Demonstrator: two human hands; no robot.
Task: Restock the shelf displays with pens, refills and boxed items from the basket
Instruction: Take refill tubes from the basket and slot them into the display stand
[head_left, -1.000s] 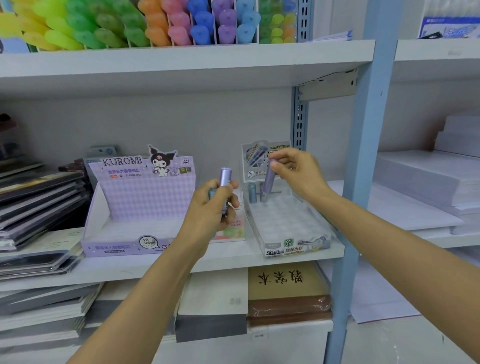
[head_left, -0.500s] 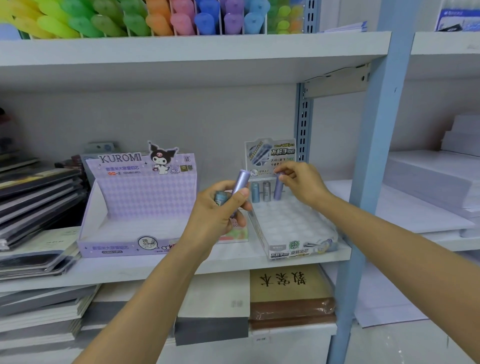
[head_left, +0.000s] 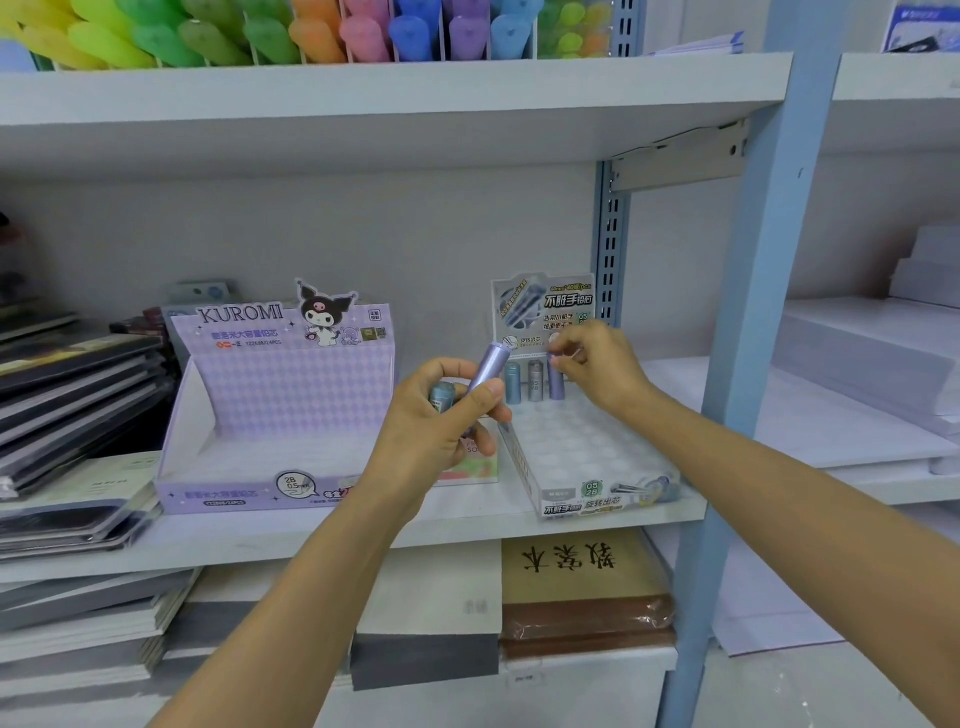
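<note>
My left hand grips two lead refill tubes in front of the shelf: a purple tube sticking up past the thumb and a blue-grey tube tucked in the fingers. My right hand pinches the top of a purple tube standing in the back row of the clear display tray. A blue tube and a grey tube stand beside it in that row. The tray's other sockets hold nothing.
A purple Kuromi display box stands left of the tray, its floor bare. Stacked notebooks fill the far left. A blue shelf upright rises right of the tray. Highlighters line the upper shelf. Paper stacks sit at right.
My right hand has lowered the purple tube into the tray's back row, beside the blue and grey tubes. My left hand has tilted its purple tube slightly to the right.
</note>
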